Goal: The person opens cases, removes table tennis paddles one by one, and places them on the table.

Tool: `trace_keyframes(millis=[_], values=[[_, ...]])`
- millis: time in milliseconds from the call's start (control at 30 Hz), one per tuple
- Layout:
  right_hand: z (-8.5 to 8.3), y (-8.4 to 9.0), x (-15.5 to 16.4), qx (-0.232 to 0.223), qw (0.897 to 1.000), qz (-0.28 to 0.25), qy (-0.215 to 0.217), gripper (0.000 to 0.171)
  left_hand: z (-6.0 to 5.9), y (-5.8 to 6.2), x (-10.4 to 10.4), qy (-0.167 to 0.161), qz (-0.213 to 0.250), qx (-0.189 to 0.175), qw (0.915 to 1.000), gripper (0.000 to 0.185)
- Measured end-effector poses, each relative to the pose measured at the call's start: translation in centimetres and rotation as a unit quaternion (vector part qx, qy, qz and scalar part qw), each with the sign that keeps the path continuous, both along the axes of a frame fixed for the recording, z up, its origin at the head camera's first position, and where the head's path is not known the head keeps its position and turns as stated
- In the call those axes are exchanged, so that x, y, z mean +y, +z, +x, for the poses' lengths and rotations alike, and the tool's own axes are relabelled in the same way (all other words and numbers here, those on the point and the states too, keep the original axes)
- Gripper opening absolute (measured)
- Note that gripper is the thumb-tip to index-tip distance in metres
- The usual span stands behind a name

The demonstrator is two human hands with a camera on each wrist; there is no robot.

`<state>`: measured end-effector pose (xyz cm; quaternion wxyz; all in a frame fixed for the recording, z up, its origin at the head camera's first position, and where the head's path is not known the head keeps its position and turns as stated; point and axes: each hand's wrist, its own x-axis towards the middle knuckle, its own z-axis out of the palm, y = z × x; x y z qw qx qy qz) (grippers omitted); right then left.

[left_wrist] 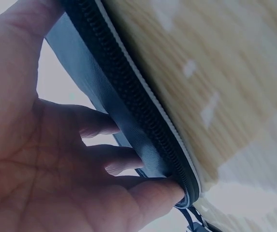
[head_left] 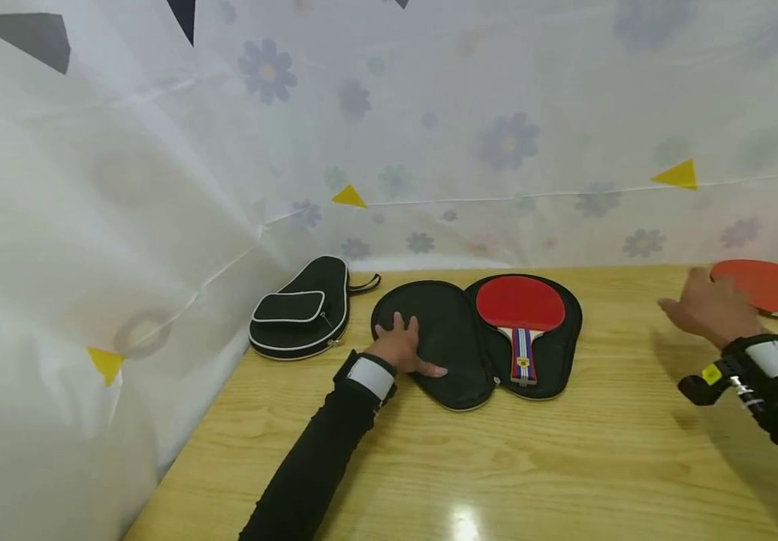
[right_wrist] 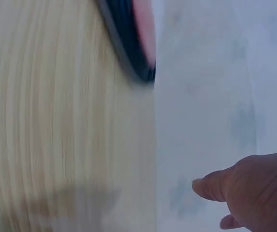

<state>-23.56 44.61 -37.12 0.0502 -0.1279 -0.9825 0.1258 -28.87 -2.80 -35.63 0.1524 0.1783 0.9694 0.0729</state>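
A black table tennis bat case (head_left: 440, 330) lies unfolded on the table, with a zip along its edge (left_wrist: 143, 101). My left hand (head_left: 399, 349) rests on its left half, fingers spread. In the right half lies a table tennis bat (head_left: 520, 304) with red rubber and a striped handle, which points toward me. My right hand (head_left: 716, 309) is over the table at the right, holding nothing that I can see. Just beyond it is a second red bat (head_left: 770, 284), partly cut off by the frame edge. The right wrist view shows only the thumb (right_wrist: 213, 186) and a fingertip.
At the back left corner lies another black bat case (head_left: 304, 312), zipped up, with white piping, a small pocket and a wrist loop. The wooden table (head_left: 497, 466) meets a white flowered sheet (head_left: 470, 150) along its back and left sides.
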Motion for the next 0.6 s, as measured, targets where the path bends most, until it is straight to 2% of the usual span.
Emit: trace_keyframes(millis=[67, 133, 267, 400, 500, 600], values=[[0.6, 1.7, -4.9, -0.003, 0.997, -0.049, 0.054, 0.079, 0.1, 0.1, -0.1, -0.002, 0.002, 0.001, 1.0, 0.113], [0.9, 2.5, -9.0, -0.005, 0.992, -0.072, 0.102, 0.076, 0.2, 0.1, 0.1, -0.002, 0.001, 0.002, 1.0, 0.113], [1.3, 2.4, -14.8, -0.011, 0.983, -0.095, 0.154, 0.078, 0.4, 0.0, 0.8, -0.002, -0.005, 0.004, 1.0, 0.113], [1.9, 1.5, -17.7, -0.025, 0.977, -0.108, 0.18, 0.081, 0.3, 0.0, 1.7, -0.01, -0.008, 0.004, 0.9999, 0.114], [2.2, 0.8, -18.9, -0.038, 0.973, -0.128, 0.19, 0.067, 0.1, 0.0, 2.1, -0.011, -0.017, 0.001, 0.9998, 0.114], [2.1, 0.3, -19.8, -0.042, 0.972, -0.144, 0.179, 0.052, 0.0, -0.1, 2.1, -0.009, -0.025, -0.001, 0.9996, 0.114]])
